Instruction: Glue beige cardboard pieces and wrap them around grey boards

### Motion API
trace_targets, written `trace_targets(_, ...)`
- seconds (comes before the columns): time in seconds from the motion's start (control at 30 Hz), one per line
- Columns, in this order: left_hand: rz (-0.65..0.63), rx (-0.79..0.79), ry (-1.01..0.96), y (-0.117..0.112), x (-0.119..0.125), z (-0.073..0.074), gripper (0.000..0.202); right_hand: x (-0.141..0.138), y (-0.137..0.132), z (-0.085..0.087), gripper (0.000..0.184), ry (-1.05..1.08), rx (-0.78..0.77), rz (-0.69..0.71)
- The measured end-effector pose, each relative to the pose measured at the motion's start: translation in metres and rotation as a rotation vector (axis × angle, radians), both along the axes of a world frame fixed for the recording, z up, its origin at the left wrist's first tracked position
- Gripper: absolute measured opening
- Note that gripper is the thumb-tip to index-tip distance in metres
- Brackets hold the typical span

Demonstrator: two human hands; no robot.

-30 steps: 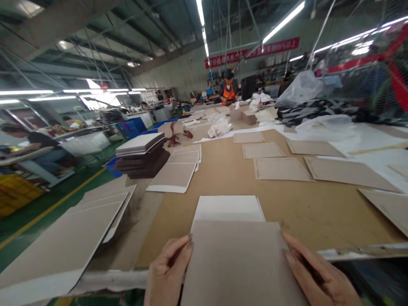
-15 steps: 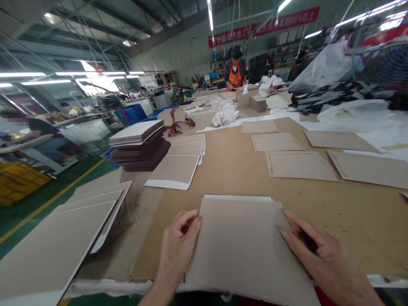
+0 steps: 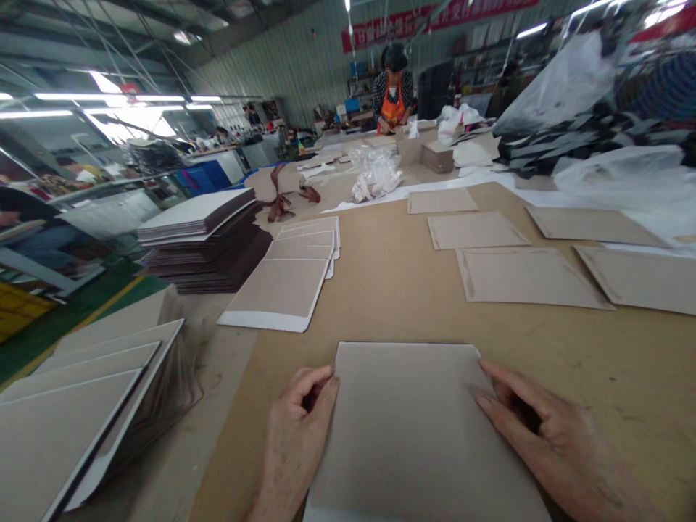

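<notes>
A flat taupe panel [image 3: 407, 428] with a thin pale far edge lies in front of me on the brown table covering. My left hand [image 3: 301, 428] pinches its left edge between thumb and bent fingers. On the opposite side my right hand [image 3: 536, 424] grips the right edge, thumb on top and forefinger near the far corner. How many layers the panel has cannot be told. Just beyond the left hand is a fanned row of similar panels [image 3: 277, 283] with white borders. Farther right, several separate taupe panels [image 3: 527, 275] lie flat on the table.
At left rises a tall stack of dark-edged sheets [image 3: 201, 239]. Overlapping large panels [image 3: 70, 428] fill the near left. Brown ribbon scraps [image 3: 280, 196] and crumpled clear plastic [image 3: 375, 174] lie farther back. A person in an orange apron [image 3: 392, 101] stands at the far end.
The white sheet edge that stuck out beyond the held panel's far side now sits nearly flush with it. Both hands keep their hold; the view has shifted to the right.
</notes>
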State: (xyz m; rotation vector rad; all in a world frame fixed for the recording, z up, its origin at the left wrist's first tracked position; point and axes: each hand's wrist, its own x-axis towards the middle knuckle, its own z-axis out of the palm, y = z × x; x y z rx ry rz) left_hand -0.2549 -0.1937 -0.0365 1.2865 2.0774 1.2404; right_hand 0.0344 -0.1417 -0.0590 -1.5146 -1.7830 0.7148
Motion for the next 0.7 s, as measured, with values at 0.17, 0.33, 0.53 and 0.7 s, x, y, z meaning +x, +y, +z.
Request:
trace_targets(0.17,-0.032,-0.014,0.016,0.000,-0.001,-0.005,0.026,0.000,0.000,-0.004,0.042,-0.011,0.050,0.006)
trace_targets(0.33,-0.029,-0.032,0.022,-0.002,-0.003,-0.006,0.027,0.002,0.001,-0.010,0.040,-0.044,0.090,0.028)
trace_targets(0.53,-0.046,-0.064,0.079,-0.002,-0.003,-0.007,0.028,0.004,0.003,-0.011,0.034,-0.095,0.156,0.097)
trace_targets(0.7,-0.056,-0.072,0.153,-0.004,-0.008,-0.012,0.029,-0.003,0.003,-0.001,0.033,-0.089,0.159,0.102)
